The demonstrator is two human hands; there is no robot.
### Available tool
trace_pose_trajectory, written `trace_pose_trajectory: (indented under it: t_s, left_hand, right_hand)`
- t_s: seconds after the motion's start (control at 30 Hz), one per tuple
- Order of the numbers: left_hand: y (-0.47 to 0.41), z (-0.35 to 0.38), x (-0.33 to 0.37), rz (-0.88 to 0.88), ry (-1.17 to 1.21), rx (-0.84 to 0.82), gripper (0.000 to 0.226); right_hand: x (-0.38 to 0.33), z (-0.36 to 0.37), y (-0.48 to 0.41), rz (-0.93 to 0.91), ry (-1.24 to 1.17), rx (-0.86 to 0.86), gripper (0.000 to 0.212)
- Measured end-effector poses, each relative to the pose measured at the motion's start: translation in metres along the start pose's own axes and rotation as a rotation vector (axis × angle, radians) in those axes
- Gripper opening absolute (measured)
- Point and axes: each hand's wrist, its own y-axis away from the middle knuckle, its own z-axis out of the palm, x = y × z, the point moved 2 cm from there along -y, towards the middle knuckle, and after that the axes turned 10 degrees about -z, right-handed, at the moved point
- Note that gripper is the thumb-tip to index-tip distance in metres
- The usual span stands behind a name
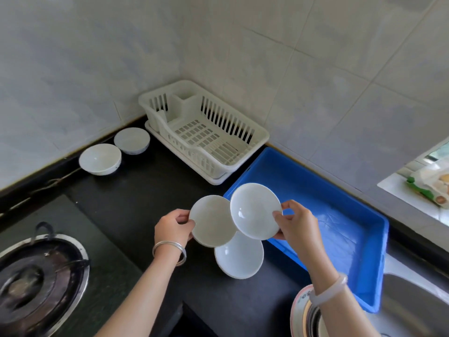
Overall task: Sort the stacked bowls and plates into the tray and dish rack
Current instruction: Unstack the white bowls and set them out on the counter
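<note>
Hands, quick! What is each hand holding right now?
Left hand: closed on the edge of a white plate.
Right hand: closed on another white dish, above the blue tray.

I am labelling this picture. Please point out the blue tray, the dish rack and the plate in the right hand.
blue tray (379,229): head view, right rim.
dish rack (261,135): head view, right rim.
plate (255,211): head view, centre.

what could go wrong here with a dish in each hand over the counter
1. The right hand pinches its white dish by the rim only, tilted, partly over the blue tray; it might slip and chip.
2. That dish overlaps the one in the left hand; they could knock together.
3. Another dish sits on the black counter directly below, so a drop may hit it.
</note>
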Motion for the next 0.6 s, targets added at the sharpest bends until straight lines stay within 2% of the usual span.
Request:
trace_pose_trajectory:
  t_s: [0.3, 0.6]
  left_hand:
    - [-0.065, -0.078, -0.012, -0.178, 0.344, 0.165, 0.022]
    - [-0.139, -0.123, -0.028, -0.268, 0.442, 0.305, 0.02]
  right_hand:
    - [-0.043, 0.099, -0.056, -0.075, -0.051, -0.202, 0.025]
    - [-0.057, 0.215, -0.121, -0.006, -0.129, -0.314, 0.011]
